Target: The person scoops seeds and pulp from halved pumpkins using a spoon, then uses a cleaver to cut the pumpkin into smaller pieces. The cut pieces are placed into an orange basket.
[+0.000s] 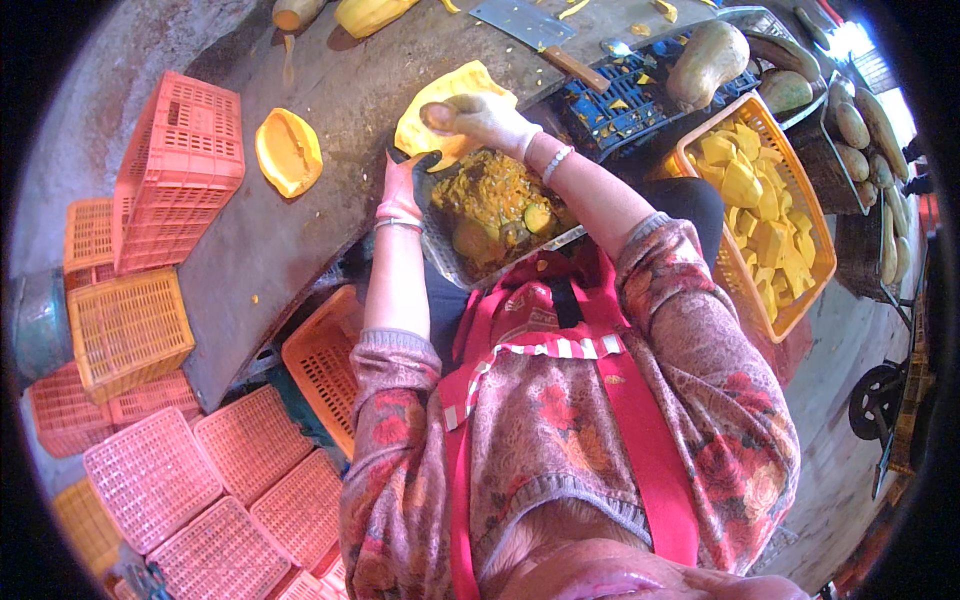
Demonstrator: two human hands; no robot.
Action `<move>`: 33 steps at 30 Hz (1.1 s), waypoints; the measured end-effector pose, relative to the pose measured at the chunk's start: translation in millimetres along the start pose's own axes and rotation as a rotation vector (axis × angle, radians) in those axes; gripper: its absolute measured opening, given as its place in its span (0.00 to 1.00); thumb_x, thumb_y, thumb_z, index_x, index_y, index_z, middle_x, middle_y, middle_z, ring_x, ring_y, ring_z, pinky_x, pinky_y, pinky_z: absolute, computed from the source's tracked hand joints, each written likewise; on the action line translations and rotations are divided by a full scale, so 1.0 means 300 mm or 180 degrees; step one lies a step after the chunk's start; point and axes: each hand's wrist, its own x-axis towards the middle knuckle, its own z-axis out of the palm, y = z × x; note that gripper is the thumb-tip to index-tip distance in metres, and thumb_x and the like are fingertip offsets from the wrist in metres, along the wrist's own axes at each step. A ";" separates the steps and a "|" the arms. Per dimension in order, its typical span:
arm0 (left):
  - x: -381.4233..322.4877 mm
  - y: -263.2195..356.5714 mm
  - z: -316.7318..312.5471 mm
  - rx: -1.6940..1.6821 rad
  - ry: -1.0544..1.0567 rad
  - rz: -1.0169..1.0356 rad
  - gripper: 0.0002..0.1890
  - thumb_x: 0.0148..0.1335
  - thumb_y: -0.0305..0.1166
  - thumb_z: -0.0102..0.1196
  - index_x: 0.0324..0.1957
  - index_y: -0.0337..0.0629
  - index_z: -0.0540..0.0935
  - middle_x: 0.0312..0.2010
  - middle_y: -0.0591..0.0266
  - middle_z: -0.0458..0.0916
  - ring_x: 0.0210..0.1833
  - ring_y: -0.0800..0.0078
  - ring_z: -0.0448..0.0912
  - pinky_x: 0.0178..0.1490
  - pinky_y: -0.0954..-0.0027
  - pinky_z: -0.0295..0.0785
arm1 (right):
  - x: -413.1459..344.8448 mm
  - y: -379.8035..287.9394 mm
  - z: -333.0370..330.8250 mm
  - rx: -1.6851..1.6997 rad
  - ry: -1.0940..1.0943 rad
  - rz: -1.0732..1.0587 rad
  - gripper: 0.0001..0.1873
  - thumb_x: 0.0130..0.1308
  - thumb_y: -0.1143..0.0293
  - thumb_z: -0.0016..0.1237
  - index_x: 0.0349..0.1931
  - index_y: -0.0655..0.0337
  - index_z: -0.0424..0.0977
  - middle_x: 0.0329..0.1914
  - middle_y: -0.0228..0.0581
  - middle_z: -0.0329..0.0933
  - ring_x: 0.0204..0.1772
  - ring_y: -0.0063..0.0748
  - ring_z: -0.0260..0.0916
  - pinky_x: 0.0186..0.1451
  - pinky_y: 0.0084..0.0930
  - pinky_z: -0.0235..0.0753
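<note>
My left hand [412, 161], in a dark glove, grips the lower left edge of a peeled, hollowed pumpkin piece [424, 94]. In a pale glove, my right hand [487, 120] holds a rounded brownish tool [439, 116] against the inside of that piece; its kind is hard to tell. Directly below both hands, a metal-rimmed basket [457, 268] holds orange pulp, seeds and green-skinned scraps [499, 195]. Another hollowed pumpkin half [289, 152] lies on the table to the left. A cleaver [525, 26] with a wooden handle rests beyond my hands.
A blue plastic crate [622, 112] carries a whole squash [707, 66]. An orange basket [821, 225] of cut pumpkin chunks stands at the right. Red crates [180, 165] stand on the table's left side [247, 247], with several more on the floor. Peeled squash [371, 15] lies at the far edge.
</note>
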 end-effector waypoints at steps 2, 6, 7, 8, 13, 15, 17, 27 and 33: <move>0.003 -0.014 -0.007 -0.0725 -0.0025 -0.0257 0.26 0.58 0.15 0.55 0.59 0.39 0.73 0.56 0.55 0.78 0.53 0.59 0.79 0.55 0.59 0.78 | 0.021 0.010 0.014 -0.0745 0.0571 0.0106 0.24 0.68 0.47 0.44 0.38 0.61 0.82 0.35 0.49 0.82 0.42 0.40 0.79 0.49 0.33 0.75; 0.020 -0.041 -0.055 0.0170 0.0128 -0.0013 0.33 0.51 0.14 0.62 0.61 0.40 0.72 0.56 0.58 0.77 0.52 0.64 0.80 0.56 0.62 0.76 | 0.052 0.000 0.106 -0.2264 0.0794 0.0136 0.19 0.64 0.53 0.46 0.35 0.57 0.83 0.32 0.53 0.81 0.39 0.51 0.80 0.45 0.43 0.77; 0.043 -0.027 -0.069 0.0997 0.0489 -0.0127 0.32 0.52 0.18 0.63 0.62 0.41 0.72 0.55 0.62 0.78 0.49 0.66 0.81 0.52 0.65 0.78 | 0.045 -0.008 0.129 -0.2432 0.0737 0.0030 0.15 0.60 0.58 0.49 0.34 0.57 0.84 0.31 0.52 0.82 0.38 0.50 0.81 0.43 0.43 0.78; 0.023 -0.045 -0.085 0.1262 0.1076 0.0104 0.25 0.59 0.29 0.63 0.59 0.41 0.74 0.51 0.65 0.81 0.48 0.67 0.80 0.53 0.63 0.76 | 0.028 -0.019 0.156 -0.2069 0.0727 -0.0020 0.11 0.56 0.63 0.52 0.34 0.57 0.84 0.29 0.51 0.82 0.37 0.49 0.81 0.41 0.43 0.79; 0.073 -0.023 -0.141 0.0908 0.0111 -0.0027 0.22 0.66 0.42 0.51 0.58 0.42 0.75 0.51 0.62 0.80 0.51 0.68 0.78 0.57 0.61 0.73 | -0.053 -0.069 0.113 -0.1079 0.0147 -0.0111 0.12 0.57 0.69 0.51 0.41 0.57 0.83 0.40 0.47 0.83 0.44 0.46 0.81 0.50 0.40 0.79; 0.072 -0.029 -0.174 0.1142 0.0598 -0.0168 0.19 0.65 0.40 0.50 0.53 0.40 0.78 0.48 0.59 0.82 0.50 0.63 0.79 0.56 0.61 0.74 | -0.060 -0.085 0.055 -0.1390 0.0307 -0.0410 0.21 0.66 0.51 0.47 0.35 0.63 0.81 0.32 0.49 0.81 0.36 0.49 0.79 0.42 0.41 0.76; 0.112 -0.021 -0.200 0.0386 0.0360 -0.0658 0.18 0.63 0.36 0.51 0.52 0.38 0.79 0.49 0.57 0.82 0.51 0.58 0.79 0.58 0.59 0.73 | -0.065 -0.081 0.005 -0.1025 0.0593 -0.0105 0.24 0.68 0.47 0.44 0.33 0.62 0.79 0.31 0.52 0.79 0.37 0.54 0.76 0.40 0.43 0.73; 0.031 0.131 -0.047 0.0883 -0.0232 -0.0187 0.28 0.57 0.29 0.56 0.62 0.37 0.71 0.54 0.50 0.77 0.52 0.53 0.79 0.55 0.50 0.76 | -0.277 -0.022 -0.230 -0.1078 0.1066 -0.0285 0.26 0.63 0.42 0.50 0.41 0.58 0.82 0.57 0.53 0.73 0.58 0.50 0.71 0.58 0.38 0.71; 0.047 0.056 0.042 0.0974 -0.0815 -0.0956 0.28 0.56 0.26 0.57 0.61 0.39 0.72 0.55 0.52 0.78 0.54 0.56 0.79 0.59 0.54 0.74 | -0.383 -0.025 -0.218 -0.0648 0.0151 -0.0118 0.19 0.61 0.50 0.58 0.39 0.57 0.83 0.55 0.48 0.76 0.57 0.40 0.72 0.57 0.33 0.71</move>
